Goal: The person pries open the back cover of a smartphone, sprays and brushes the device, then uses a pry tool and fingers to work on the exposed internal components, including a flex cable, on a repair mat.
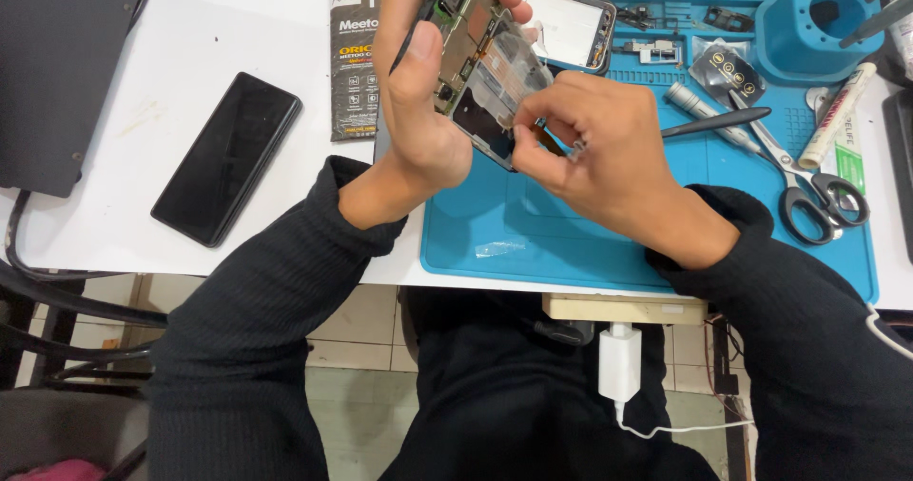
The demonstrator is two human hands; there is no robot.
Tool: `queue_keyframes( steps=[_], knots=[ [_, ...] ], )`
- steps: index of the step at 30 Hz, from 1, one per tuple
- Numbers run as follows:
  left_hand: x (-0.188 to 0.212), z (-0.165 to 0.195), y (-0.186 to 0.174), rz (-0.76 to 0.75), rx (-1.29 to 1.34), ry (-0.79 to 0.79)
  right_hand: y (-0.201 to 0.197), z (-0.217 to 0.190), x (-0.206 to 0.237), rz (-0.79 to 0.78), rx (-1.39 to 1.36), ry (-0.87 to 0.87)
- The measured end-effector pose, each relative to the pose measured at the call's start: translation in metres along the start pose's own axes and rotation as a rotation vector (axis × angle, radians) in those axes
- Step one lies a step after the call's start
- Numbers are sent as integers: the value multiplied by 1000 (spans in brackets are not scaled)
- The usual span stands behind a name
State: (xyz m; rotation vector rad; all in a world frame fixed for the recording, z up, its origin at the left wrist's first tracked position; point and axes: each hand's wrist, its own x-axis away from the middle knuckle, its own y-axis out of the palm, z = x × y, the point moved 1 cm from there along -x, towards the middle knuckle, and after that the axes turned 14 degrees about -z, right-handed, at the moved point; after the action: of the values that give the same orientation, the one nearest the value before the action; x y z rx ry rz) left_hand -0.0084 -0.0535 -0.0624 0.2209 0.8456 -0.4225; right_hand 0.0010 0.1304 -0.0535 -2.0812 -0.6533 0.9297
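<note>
Fingertips (529,141) of right hand (599,162) pinch, seemingly, a part on the opened phone (480,62) gripped by left hand (418,81).

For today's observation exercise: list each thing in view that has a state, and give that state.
Opened phone: back off, circuit board bared, held up.
Left hand: gripping the opened phone.
Right hand: fingertips pinching at its lower edge.
Black phone: flat, screen dark.
Scissors: closed, lying flat.
White charger: cable attached.
</note>
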Motion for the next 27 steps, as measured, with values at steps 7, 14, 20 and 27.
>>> queue_keyframes(
  steps=[7,14,20,27],
  knots=[
    [0,0,0,-2,-20,0,-4,8,0,-69,-131,143],
    [1,-3,-2,7,-43,-5,-8,5,3,-61,-70,60],
    [4,-8,0,42,27,-9,-5,3,3,-42,-5,9],
    [7,-13,6,116,130,-38,6,-7,9,10,244,-157]
  ],
)
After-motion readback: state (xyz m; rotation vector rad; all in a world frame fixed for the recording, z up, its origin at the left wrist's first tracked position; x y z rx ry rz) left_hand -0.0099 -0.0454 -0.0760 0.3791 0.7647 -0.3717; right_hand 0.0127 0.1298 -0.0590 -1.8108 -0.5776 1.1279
